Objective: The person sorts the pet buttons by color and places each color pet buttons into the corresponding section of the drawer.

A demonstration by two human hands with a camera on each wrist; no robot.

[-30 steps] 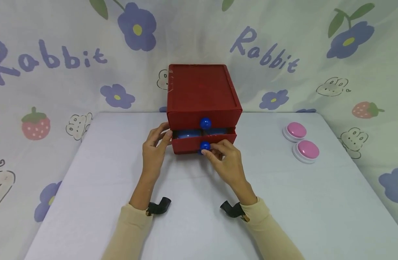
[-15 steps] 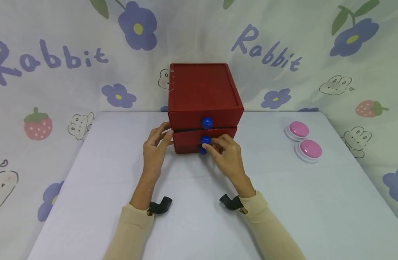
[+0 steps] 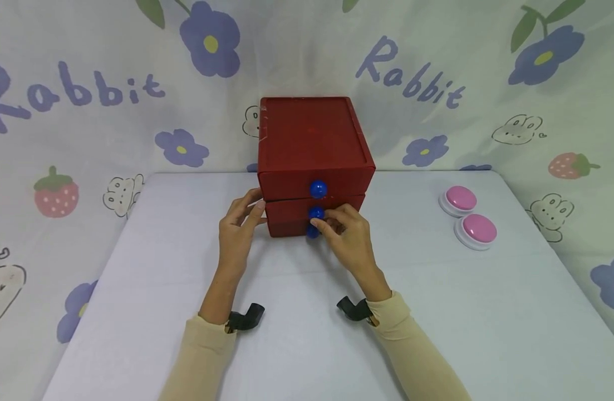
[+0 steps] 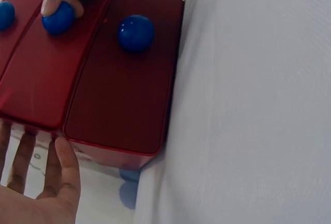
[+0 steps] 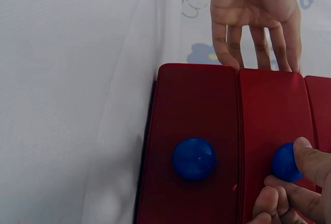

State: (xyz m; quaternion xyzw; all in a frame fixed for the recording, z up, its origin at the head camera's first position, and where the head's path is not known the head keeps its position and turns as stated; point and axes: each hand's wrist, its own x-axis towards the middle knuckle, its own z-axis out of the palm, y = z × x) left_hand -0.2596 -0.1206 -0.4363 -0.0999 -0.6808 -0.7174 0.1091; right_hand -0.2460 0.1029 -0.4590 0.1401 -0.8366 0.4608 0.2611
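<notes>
A red three-drawer cabinet stands at the back middle of the table, each drawer fronted by a round blue knob. With thumb and fingers my right hand pinches the middle knob. The middle drawer sits flush with its neighbours in both wrist views. Against the cabinet's left side rests my left hand, its fingers extended, as the left wrist view also shows. Below the pinched knob, the bottom knob is untouched. The top knob is free too. The drawers' insides are hidden.
Two pink round push buttons with white bases, a farther one and a nearer one, lie right of the cabinet. Behind the white table hangs a printed cloth with flowers and rabbits.
The middle drawer, partly out with blue things showing inside, has slid back into the cabinet. My right hand has moved forward with its knob; my left hand has stayed at the side.
</notes>
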